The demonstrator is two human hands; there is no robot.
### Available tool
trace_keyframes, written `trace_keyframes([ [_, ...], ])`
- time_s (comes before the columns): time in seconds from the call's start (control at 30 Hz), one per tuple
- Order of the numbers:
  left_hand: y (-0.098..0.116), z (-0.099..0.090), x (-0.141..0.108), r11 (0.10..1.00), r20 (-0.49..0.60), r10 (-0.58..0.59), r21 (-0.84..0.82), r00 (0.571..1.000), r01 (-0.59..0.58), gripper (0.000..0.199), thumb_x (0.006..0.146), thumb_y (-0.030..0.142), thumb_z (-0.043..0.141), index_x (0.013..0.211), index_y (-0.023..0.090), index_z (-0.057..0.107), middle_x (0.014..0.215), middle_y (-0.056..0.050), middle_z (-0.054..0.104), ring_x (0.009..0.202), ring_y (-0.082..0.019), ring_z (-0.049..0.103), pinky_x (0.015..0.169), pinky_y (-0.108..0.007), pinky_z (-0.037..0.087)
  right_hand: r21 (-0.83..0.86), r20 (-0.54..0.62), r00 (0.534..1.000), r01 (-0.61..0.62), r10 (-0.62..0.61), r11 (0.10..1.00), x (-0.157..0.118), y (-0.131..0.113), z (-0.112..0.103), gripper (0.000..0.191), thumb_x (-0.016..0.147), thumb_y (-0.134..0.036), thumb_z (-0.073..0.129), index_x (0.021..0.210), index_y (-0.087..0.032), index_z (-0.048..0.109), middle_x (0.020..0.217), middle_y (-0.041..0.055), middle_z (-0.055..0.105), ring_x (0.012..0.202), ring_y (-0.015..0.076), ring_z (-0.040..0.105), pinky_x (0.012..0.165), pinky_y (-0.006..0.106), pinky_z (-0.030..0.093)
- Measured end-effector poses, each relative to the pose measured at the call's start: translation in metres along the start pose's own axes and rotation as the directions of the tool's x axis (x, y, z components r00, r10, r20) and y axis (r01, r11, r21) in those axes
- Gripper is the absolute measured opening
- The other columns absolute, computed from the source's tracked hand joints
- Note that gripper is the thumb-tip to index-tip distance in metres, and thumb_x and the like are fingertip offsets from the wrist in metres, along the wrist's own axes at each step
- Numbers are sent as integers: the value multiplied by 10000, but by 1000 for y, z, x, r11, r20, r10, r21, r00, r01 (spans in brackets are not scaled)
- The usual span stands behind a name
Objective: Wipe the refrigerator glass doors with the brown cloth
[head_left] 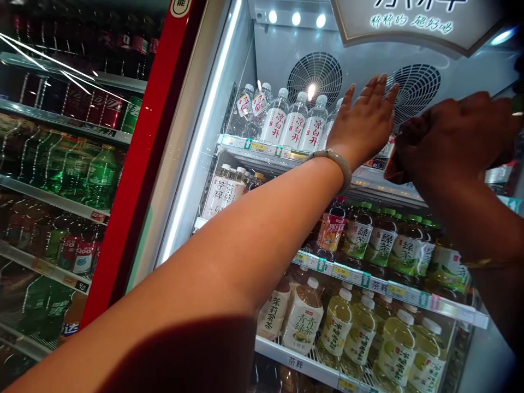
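My left hand (362, 123), a pale bangle at its wrist, is raised in front of the cooler's top shelf with its fingers stretched out. It covers part of the row of clear bottles with white labels (295, 126), and no object shows in it. Farther right, my right hand (454, 136) is closed, its fingers curled in shadow. A dark brownish-orange edge (396, 166) shows below these fingers; what it belongs to is too dark to tell.
Below are shelves of green tea bottles (381, 243), a red-labelled bottle (331, 232) and pale yellow drinks (336, 327). Two round fan grilles (314, 79) sit behind the top shelf. A red door frame (135, 164) and another cooler with green bottles (101, 177) stand left.
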State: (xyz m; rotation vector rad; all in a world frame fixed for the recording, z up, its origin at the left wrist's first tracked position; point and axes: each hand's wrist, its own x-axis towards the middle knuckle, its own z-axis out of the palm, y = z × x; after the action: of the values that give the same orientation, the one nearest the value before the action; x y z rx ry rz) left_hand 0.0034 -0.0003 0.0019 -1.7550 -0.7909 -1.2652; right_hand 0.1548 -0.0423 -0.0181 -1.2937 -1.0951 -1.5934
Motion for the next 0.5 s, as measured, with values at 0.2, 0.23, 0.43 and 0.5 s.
trace_keyframes([
  [0.2, -1, 2, 1, 994, 28, 83, -70, 996, -81, 634, 1097, 283, 181, 1674, 43, 74, 1793, -62, 103, 1572, -473, -189, 1265, -555, -88, -41, -29, 994, -107, 106, 993, 36, -6, -8, 486, 974, -472, 466, 1275, -118, 609, 1320, 207, 561, 1256, 355, 487, 914, 516, 368],
  [0.23, -1, 1, 0, 995, 36, 82, -60, 996, -80, 635, 1097, 286, 182, 1675, 46, 73, 1794, -66, 93, 1573, -475, -186, 1264, -558, -83, -46, -28, 990, -136, 135, 990, 36, -6, -8, 479, 963, -466, 480, 1268, -122, 612, 1324, 208, 560, 1250, 353, 487, 917, 517, 371],
  [0.43, -3, -15, -10, 991, 35, 89, 101, 995, -92, 612, 1078, 186, 102, 1667, 21, 111, 1787, -106, 118, 1642, -326, 16, 1295, -457, 6, -49, -91, 991, -105, 100, 993, 4, -22, -7, 449, 957, -511, 463, 1158, -152, 645, 1233, 182, 596, 1180, 355, 505, 895, 508, 358],
  [0.5, -3, -19, -12, 986, 43, 99, 130, 994, -104, 613, 1081, 197, 148, 1673, 42, 126, 1784, -100, 140, 1644, -306, 68, 1302, -429, 66, -55, -97, 994, -47, 42, 997, 5, -23, -4, 489, 997, -525, 385, 1158, -146, 648, 1197, 187, 601, 1173, 353, 507, 869, 492, 342],
])
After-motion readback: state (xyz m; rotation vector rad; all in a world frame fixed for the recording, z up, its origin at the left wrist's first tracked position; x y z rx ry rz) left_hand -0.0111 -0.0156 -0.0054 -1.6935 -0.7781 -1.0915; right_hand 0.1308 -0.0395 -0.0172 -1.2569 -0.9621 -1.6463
